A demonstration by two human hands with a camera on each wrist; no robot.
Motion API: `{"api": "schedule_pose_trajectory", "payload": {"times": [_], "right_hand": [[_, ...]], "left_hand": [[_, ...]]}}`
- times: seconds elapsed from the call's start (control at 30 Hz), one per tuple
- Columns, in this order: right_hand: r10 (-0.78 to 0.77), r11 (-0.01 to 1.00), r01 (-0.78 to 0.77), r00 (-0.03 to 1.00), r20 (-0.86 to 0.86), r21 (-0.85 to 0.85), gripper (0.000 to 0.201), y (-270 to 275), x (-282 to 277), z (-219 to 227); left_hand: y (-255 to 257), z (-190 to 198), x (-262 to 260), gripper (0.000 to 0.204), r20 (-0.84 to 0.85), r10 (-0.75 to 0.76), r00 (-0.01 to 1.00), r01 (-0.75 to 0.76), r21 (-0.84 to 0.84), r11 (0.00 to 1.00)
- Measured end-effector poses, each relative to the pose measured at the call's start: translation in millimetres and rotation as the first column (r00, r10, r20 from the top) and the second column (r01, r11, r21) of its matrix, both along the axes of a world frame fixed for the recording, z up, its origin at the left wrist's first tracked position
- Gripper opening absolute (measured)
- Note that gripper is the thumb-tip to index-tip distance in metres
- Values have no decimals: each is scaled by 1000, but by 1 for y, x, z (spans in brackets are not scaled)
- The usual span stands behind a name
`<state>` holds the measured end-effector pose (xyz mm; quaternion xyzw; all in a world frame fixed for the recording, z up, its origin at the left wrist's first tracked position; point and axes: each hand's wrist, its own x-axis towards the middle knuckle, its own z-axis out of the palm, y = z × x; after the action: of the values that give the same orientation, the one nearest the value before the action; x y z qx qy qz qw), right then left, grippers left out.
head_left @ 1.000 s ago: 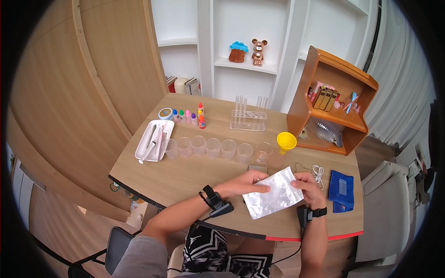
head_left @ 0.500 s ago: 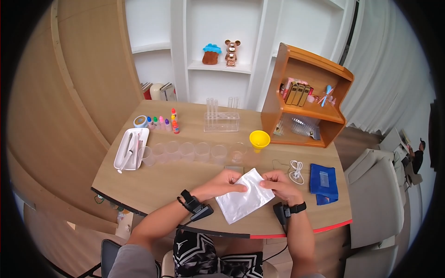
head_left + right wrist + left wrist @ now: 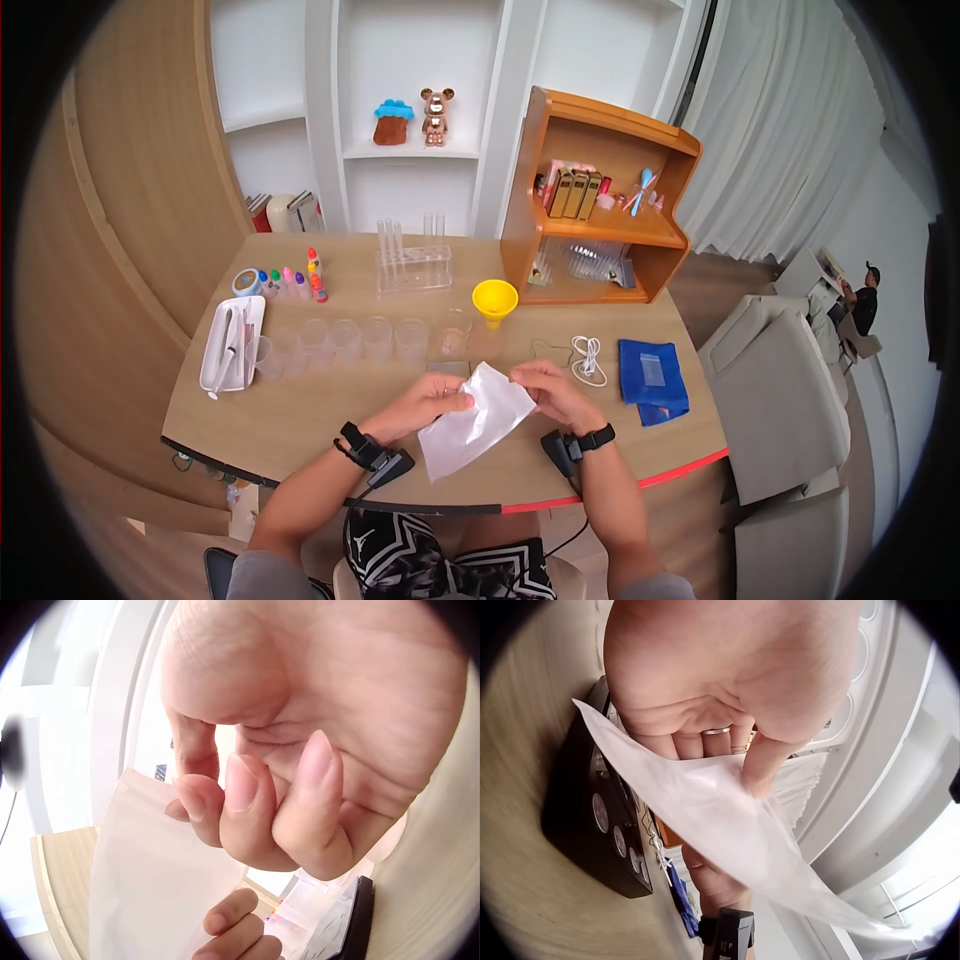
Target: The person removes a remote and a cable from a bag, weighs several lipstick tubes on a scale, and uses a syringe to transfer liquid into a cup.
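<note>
A silvery-white flat pouch (image 3: 472, 432) is held above the table's front part, tilted, its lower corner toward the person. My left hand (image 3: 422, 402) pinches its left side, thumb on the near face; the left wrist view shows this thumb pressing the pouch (image 3: 705, 814), with a ring on one finger. At the upper right edge of the pouch, my right hand (image 3: 562, 396) grips with curled fingers. In the right wrist view the pouch (image 3: 150, 870) runs behind the fingertips of the right hand (image 3: 322, 720), which partly hide the contact.
Behind the hands stand a row of clear cups (image 3: 376, 338), a yellow funnel (image 3: 495, 300) and a test tube rack (image 3: 414, 270). A white tray (image 3: 255, 312) and small bottles are left; a white cable (image 3: 588, 362), blue packet (image 3: 652, 382) and wooden shelf (image 3: 620, 235) are right.
The head view has swung to the right. The pouch is turned more upright and narrower in view, and the right hand's fingers have shifted at its upper edge.
</note>
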<state>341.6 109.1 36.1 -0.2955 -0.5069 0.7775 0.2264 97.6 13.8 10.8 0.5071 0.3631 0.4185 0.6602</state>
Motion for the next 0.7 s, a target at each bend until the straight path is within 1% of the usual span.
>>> {"api": "schedule_pose_trajectory", "payload": {"times": [0.03,0.1,0.13,0.2,0.33,0.4,0.43,0.5,0.53,0.63,0.7], "right_hand": [[-4,1000,4,1000,4,0,24,2,1,0],[146,986,-157,974,-175,-53,19,7,3,1],[141,987,-151,975,-174,-48,19,8,3,2],[189,981,-193,966,-174,-7,15,8,3,2],[118,993,-118,984,-136,9,13,5,1,1],[182,983,-178,973,-145,45,13,8,0,-2],[175,984,-170,975,-140,46,13,6,-1,-3],[46,999,-44,995,-85,24,13,0,-2,1],[73,997,-72,991,-115,12,14,4,-1,-6],[56,998,-56,994,-94,11,17,5,0,-9],[72,997,-71,993,-92,13,19,4,0,-5]], "left_hand": [[0,0,1,26,4,-4,1000,4,0,1000],[0,3,2,27,-6,19,1000,-19,26,999],[1,4,2,27,-5,13,1000,-13,31,999],[0,4,2,24,-13,43,999,-43,10,999],[-4,11,3,23,-10,33,999,-33,-20,999],[-2,9,3,23,-30,29,999,-30,-20,999],[-3,10,3,23,-25,21,999,-22,-18,1000],[-4,13,4,23,-20,28,999,-28,-20,999],[-3,12,3,23,-18,26,1000,-26,-17,1000],[-3,9,1,24,-8,19,1000,-20,-37,999],[-3,10,1,25,-8,8,1000,-9,-42,999]]}}
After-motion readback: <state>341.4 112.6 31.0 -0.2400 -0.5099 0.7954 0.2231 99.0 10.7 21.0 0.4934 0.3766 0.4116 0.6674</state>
